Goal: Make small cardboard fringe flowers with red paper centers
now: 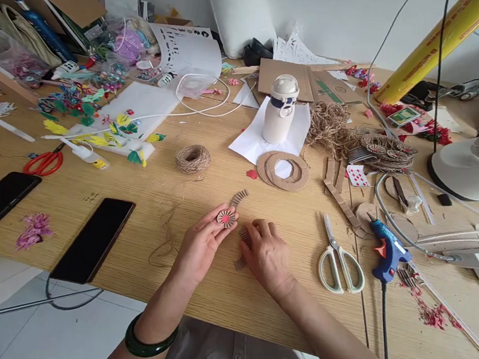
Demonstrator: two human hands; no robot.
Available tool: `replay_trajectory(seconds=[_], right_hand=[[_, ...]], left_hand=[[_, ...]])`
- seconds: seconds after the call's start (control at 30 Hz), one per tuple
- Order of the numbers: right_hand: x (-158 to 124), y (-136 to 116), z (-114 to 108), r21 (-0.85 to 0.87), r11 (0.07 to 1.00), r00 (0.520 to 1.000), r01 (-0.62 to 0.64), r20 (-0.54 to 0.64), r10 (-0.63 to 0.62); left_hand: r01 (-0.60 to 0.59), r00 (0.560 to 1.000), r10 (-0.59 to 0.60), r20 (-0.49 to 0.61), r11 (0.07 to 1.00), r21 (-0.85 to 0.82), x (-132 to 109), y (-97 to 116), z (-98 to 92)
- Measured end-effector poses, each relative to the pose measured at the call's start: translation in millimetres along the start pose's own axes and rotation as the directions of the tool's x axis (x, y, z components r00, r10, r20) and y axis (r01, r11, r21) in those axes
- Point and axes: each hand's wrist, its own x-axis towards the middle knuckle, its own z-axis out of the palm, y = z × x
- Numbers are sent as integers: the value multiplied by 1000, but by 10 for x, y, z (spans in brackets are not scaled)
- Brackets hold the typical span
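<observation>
**Cardboard rosette held above the tabletop**

Left hand (201,244), fingers curled, pinches a small cardboard rosette (226,218) with a red centre; a crimped cardboard strip (239,198) lies just beyond. Right hand (265,255), partly open, rests on crimped strips (242,249) on the wooden tabletop (173,304); any grip cannot be told. Scissors (340,260) and a blue hot glue gun (388,251) lie to the right.

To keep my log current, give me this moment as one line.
left hand: holds round corrugated-cardboard rosette with red centre | right hand: rests on fringed brown cardboard strips | nearby: fringed cardboard strip
</observation>
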Motion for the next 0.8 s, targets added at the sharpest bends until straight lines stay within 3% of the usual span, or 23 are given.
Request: replay_trajectory(seconds=[0.2,0.43,0.6,0.8], right_hand=[[25,124,-40,312,940,990,-136,11,140],[6,441,-244,646,711,954,-278,98,283],[14,574,-385,723,620,930,-305,86,357],[-44,652,-490,688,652,925,-319,75,373]], left_hand=[[5,999,-5,40,1000,1,28,-42,21],[75,994,-78,81,996,42,73,-118,156],[100,990,-109,92,991,93,152,-194,297],[127,979,-137,154,989,73,217,-242,425]])
